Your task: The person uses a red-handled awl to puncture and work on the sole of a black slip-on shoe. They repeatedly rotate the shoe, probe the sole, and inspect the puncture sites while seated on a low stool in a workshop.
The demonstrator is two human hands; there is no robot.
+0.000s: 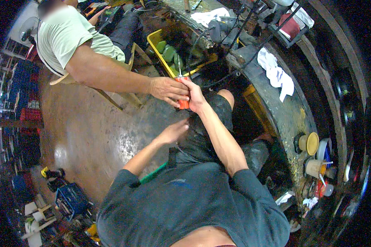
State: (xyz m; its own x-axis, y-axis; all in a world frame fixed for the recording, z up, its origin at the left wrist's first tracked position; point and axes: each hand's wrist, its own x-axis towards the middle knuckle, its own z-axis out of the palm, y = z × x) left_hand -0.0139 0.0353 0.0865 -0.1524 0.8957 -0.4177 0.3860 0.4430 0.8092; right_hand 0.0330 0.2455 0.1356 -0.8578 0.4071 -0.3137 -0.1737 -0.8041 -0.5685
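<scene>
- I see 2 bare hands of the wearer and, reaching in from the upper left, 1 co-worker's hand (169,91).
- The right hand (197,99) is stretched forward from the lower right, elbow only slightly bent, wrist angled a little to the left, thumb toward the top of the handle.
- I read its fingers as closed around 1 orange-handled tool (184,104), whose thin metal shaft points up and away from the wearer.
- The co-worker's fingers lie over the left side of that same handle, so 2 hands are on it at once.
- The tool is held in the air, in front of the wearer's knees and just on the near side of 1 yellow bin (154,51).
- The left hand (176,131) hangs nearer the body over the dark shorts (202,138), elbow bent, fingertips toward the right; it is blurred, so I cannot tell how wide its fingers are.
- Inside the bin I make out several green pieces (168,54), too crowded for me to count.
- To the right, on the counter (292,116), I count 1 crumpled white cloth (275,75), 1 round yellow container (311,143) and 1 pale cup (314,168).
- At the lower left, 1 blue crate (72,201) sits on the floor (86,144).
</scene>
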